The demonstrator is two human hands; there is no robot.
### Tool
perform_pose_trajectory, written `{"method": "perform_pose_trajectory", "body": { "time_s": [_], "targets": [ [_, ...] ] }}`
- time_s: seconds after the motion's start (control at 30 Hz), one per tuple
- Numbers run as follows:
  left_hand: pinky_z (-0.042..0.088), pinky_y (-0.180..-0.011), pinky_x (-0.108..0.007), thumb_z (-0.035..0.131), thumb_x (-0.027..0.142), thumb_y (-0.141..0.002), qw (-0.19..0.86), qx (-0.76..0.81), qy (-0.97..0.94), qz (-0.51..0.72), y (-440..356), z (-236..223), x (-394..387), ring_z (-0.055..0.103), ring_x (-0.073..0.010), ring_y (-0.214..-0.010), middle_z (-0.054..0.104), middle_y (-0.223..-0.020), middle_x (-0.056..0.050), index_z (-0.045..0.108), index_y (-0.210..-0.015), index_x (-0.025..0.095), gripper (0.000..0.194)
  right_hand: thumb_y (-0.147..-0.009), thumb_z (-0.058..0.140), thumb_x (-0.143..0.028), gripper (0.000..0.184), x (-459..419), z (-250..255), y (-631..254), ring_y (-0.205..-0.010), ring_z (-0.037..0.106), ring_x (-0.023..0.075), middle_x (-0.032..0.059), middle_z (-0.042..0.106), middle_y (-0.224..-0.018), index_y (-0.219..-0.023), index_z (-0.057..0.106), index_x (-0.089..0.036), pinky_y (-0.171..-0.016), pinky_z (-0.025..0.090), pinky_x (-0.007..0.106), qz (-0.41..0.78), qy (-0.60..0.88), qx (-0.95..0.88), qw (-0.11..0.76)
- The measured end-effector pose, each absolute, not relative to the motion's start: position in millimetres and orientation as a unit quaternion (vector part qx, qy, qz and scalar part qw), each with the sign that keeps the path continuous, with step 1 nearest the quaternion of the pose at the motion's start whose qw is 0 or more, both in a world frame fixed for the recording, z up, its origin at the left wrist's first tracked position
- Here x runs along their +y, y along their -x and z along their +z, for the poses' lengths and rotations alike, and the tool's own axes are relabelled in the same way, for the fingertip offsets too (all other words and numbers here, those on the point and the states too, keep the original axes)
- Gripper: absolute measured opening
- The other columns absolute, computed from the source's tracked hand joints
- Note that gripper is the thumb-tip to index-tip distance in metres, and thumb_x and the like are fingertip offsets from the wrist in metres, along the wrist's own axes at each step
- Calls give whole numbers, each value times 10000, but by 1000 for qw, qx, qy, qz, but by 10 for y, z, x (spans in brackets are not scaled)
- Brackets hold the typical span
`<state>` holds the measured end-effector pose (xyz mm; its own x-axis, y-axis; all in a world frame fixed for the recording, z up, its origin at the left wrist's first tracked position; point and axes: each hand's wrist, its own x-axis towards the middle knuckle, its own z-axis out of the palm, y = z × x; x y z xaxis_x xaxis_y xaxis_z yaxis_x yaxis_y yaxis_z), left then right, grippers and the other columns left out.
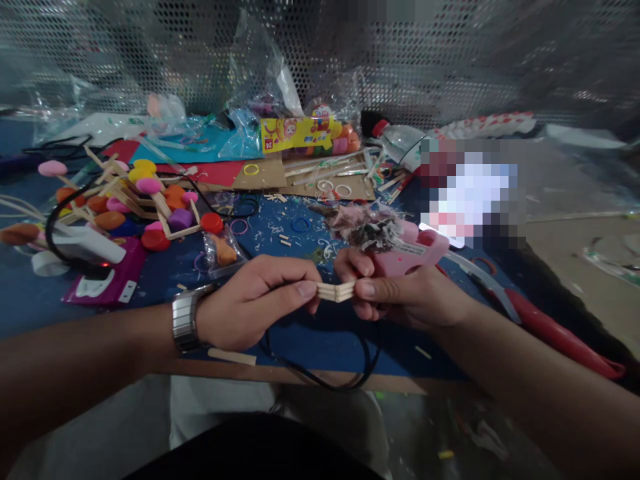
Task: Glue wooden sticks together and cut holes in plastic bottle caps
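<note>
Between my two hands, low over the blue table, is a small bundle of stacked wooden craft sticks (336,292), bent at an angle in its middle. My left hand (257,297), with a metal watch at the wrist, pinches one end between thumb and fingers. The other end is pinched by my right hand (400,290). Just behind my right hand lies a pink glue gun (407,250), its nozzle end covered in matted grey and pink residue. Parts of my fingers and the stick ends are hidden.
A stick structure with colourful clay lumps (145,187) stands left, near a purple box (107,270). Red-handled scissors or pliers (560,327) lie right. A black cable (320,381) loops at the front edge. Behind are cardboard (260,177), a yellow clay packet (293,137) and a bottle (400,143).
</note>
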<state>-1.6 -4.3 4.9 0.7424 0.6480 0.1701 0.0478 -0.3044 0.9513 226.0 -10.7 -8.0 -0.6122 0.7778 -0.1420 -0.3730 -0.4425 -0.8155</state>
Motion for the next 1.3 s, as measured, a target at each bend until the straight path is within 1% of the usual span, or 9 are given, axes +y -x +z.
{"method": "perform_pose_trajectory", "body": {
  "time_s": [0.07, 0.2, 0.37, 0.5, 0.6, 0.77, 0.93, 1.07, 1.3],
  "targets": [
    [392, -654, -238, 459, 292, -1030, 543, 224, -760, 278, 15, 46, -46, 500, -111, -681, 569, -729, 1, 600, -787, 147, 316, -747, 871, -190, 348, -105, -80, -2265, -525, 673, 61, -50, 600, -754, -745, 524, -174, -460, 522, 103, 807, 262, -393, 353],
    [387, -645, -241, 460, 306, -1034, 543, 224, -759, 281, 20, 42, -48, 486, -109, -670, 561, -723, 6, 601, -787, 152, 323, -713, 894, -203, 372, -97, -85, -2267, -520, 669, 59, -53, 597, -759, -742, 524, -179, -454, 513, 102, 804, 266, -401, 349],
    [401, -653, -248, 457, 314, -1032, 538, 235, -761, 276, 23, 48, -42, 503, -120, -683, 573, -734, -2, 609, -796, 157, 322, -712, 895, -192, 352, -103, -87, -2257, -525, 679, 63, -51, 609, -758, -754, 545, -181, -459, 527, 100, 801, 270, -402, 352],
    [406, -651, -254, 451, 325, -1032, 533, 238, -763, 278, 16, 55, -45, 506, -127, -685, 575, -731, -9, 608, -792, 159, 331, -696, 905, -194, 372, -111, -78, -2253, -523, 682, 64, -59, 608, -746, -750, 537, -180, -457, 529, 95, 796, 275, -406, 353],
    [400, -642, -251, 453, 324, -1033, 532, 234, -765, 277, 15, 55, -45, 499, -124, -676, 568, -726, -6, 608, -792, 157, 331, -679, 912, -185, 384, -111, -77, -2254, -521, 684, 65, -63, 611, -748, -749, 534, -180, -458, 534, 97, 795, 279, -406, 354],
    [398, -648, -245, 447, 321, -1039, 533, 225, -768, 277, 22, 48, -40, 498, -117, -677, 568, -737, -4, 605, -804, 154, 329, -692, 904, -183, 378, -111, -83, -2263, -547, 687, 61, -58, 610, -773, -745, 530, -178, -483, 546, 100, 790, 287, -413, 351],
    [399, -646, -251, 441, 336, -1039, 528, 230, -773, 267, 21, 50, -36, 506, -125, -677, 570, -732, -9, 609, -804, 153, 341, -690, 905, -203, 389, -117, -85, -2267, -543, 675, 59, -60, 593, -768, -744, 520, -180, -475, 530, 106, 780, 292, -427, 351],
    [406, -651, -241, 441, 297, -1038, 523, 227, -774, 277, 14, 53, -41, 515, -120, -687, 583, -744, -8, 606, -806, 157, 317, -693, 906, -221, 396, -117, -76, -2257, -555, 657, 61, -61, 573, -747, -738, 514, -188, -463, 498, 111, 768, 302, -439, 355],
    [408, -653, -239, 442, 295, -1042, 523, 226, -772, 281, 11, 52, -47, 512, -113, -692, 576, -752, -3, 603, -817, 156, 311, -697, 910, -235, 396, -117, -80, -2262, -559, 640, 66, -52, 588, -720, -734, 519, -192, -459, 481, 120, 758, 309, -451, 356]
  ]
}}
